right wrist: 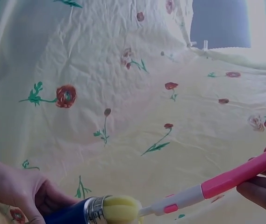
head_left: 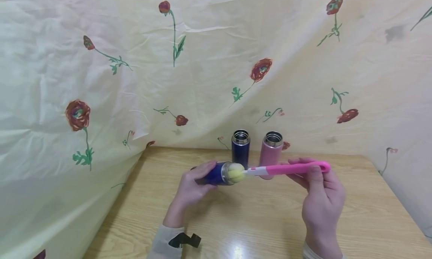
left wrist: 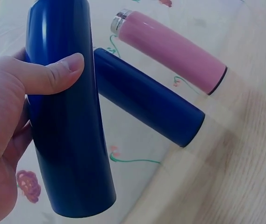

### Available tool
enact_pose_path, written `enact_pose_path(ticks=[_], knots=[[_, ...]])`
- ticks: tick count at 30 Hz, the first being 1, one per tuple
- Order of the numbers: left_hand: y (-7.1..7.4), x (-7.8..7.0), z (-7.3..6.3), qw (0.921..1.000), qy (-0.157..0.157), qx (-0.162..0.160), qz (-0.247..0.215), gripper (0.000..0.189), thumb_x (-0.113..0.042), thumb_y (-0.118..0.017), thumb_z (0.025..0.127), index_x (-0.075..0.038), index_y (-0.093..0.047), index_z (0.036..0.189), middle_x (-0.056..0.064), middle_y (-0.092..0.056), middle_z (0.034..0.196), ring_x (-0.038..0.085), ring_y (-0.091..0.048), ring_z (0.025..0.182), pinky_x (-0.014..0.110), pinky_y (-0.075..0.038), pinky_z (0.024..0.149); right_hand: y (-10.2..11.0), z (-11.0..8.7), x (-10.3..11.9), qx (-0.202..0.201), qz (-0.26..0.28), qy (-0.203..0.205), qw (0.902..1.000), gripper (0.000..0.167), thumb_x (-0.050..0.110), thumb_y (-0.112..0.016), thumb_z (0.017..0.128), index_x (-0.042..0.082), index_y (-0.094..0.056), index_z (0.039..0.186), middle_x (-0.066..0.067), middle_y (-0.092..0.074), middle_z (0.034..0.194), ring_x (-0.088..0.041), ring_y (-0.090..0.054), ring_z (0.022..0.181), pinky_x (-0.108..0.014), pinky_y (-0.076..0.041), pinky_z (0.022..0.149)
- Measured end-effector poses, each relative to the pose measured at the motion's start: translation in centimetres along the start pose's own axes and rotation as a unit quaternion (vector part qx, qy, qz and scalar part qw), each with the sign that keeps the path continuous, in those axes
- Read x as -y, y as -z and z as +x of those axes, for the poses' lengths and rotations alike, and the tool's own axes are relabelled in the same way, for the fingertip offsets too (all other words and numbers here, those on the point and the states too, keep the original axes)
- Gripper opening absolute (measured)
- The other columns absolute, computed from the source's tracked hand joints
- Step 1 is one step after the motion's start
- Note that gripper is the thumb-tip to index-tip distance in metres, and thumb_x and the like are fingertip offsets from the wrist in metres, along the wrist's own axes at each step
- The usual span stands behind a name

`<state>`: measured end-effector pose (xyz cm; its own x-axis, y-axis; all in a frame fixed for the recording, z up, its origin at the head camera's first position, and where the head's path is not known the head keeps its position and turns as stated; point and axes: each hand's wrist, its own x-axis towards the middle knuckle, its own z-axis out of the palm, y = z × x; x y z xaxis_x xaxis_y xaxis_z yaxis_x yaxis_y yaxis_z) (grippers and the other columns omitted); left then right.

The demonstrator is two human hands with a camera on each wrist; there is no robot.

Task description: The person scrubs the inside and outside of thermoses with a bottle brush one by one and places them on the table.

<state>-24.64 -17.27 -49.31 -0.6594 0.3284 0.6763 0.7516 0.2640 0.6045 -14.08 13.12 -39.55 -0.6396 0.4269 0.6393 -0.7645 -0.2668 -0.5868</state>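
My left hand (head_left: 194, 186) grips a blue thermos bottle (left wrist: 69, 140), tipped on its side with its steel mouth facing right; in the left wrist view the thumb lies across its body. With my right hand (head_left: 322, 199) I hold a bottle brush by its pink handle (head_left: 290, 169), thumb on the near side and fingers behind. The brush's pale yellow sponge head (head_left: 235, 173) is right at the bottle's mouth, its outer part showing outside the rim. A white neck (right wrist: 179, 200) joins sponge and handle.
Behind the hands, a second dark blue bottle (head_left: 240, 150) and a pink bottle (head_left: 270, 152) stand uncapped, side by side near the back edge of the wooden table (head_left: 263, 217). A cream floral cloth (head_left: 209, 64) hangs behind and at the sides.
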Motion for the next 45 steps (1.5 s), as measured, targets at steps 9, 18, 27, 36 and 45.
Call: enact_pose_path(ticks=[9, 18, 27, 36, 45], knots=[[0.2, 0.0, 0.1, 0.9998, -0.016, -0.002, 0.013, 0.081, 0.010, -0.097, 0.063, -0.003, -0.072, 0.138, 0.010, -0.070, 0.139, 0.033, -0.066, 0.130, 0.045, -0.049, 0.115, 0.1, -0.1, 1.4, -0.066, -0.033, -0.041, 0.9964, 0.039, 0.010, -0.060, 0.109, -0.028, -0.059, 0.117, -0.029, -0.076, 0.104, -0.031, -0.080, 0.093, -0.043, -0.062, 0.084], [0.4, 0.2, -0.1, 0.9994, -0.020, -0.001, 0.028, 0.082, 0.010, -0.097, 0.064, -0.004, -0.070, 0.140, 0.010, -0.069, 0.141, 0.032, -0.065, 0.131, 0.045, -0.048, 0.115, 0.1, 0.2, 1.6, -0.077, 0.004, -0.016, 0.9969, 0.038, 0.003, -0.062, 0.106, -0.034, -0.056, 0.114, -0.033, -0.074, 0.101, -0.033, -0.080, 0.089, -0.044, -0.062, 0.081], [0.7, 0.2, -0.1, 0.9990, -0.022, -0.006, 0.038, 0.081, 0.009, -0.097, 0.065, -0.005, -0.070, 0.141, 0.009, -0.069, 0.141, 0.030, -0.066, 0.131, 0.044, -0.048, 0.115, 0.3, 0.2, 1.8, -0.083, 0.005, -0.013, 0.9965, 0.039, 0.005, -0.062, 0.107, -0.033, -0.056, 0.115, -0.034, -0.073, 0.103, -0.034, -0.079, 0.092, -0.043, -0.061, 0.080], [0.8, 0.4, 0.0, 0.9979, -0.039, -0.012, 0.050, 0.080, 0.009, -0.097, 0.065, -0.002, -0.070, 0.140, 0.012, -0.070, 0.138, 0.034, -0.067, 0.128, 0.044, -0.050, 0.114, 0.7, 0.7, 1.3, -0.088, 0.044, -0.001, 0.9952, 0.038, 0.001, -0.061, 0.106, -0.035, -0.055, 0.114, -0.033, -0.073, 0.100, -0.036, -0.079, 0.091, -0.044, -0.062, 0.078], [1.2, 0.1, 0.0, 0.9987, -0.017, -0.007, 0.048, 0.080, 0.010, -0.096, 0.067, -0.005, -0.070, 0.141, 0.008, -0.069, 0.142, 0.030, -0.065, 0.133, 0.042, -0.048, 0.116, 0.8, 0.7, 1.0, -0.081, 0.092, 0.018, 0.9922, 0.027, -0.007, -0.056, 0.106, -0.033, -0.058, 0.111, -0.034, -0.073, 0.098, -0.037, -0.079, 0.088, -0.044, -0.063, 0.076]])
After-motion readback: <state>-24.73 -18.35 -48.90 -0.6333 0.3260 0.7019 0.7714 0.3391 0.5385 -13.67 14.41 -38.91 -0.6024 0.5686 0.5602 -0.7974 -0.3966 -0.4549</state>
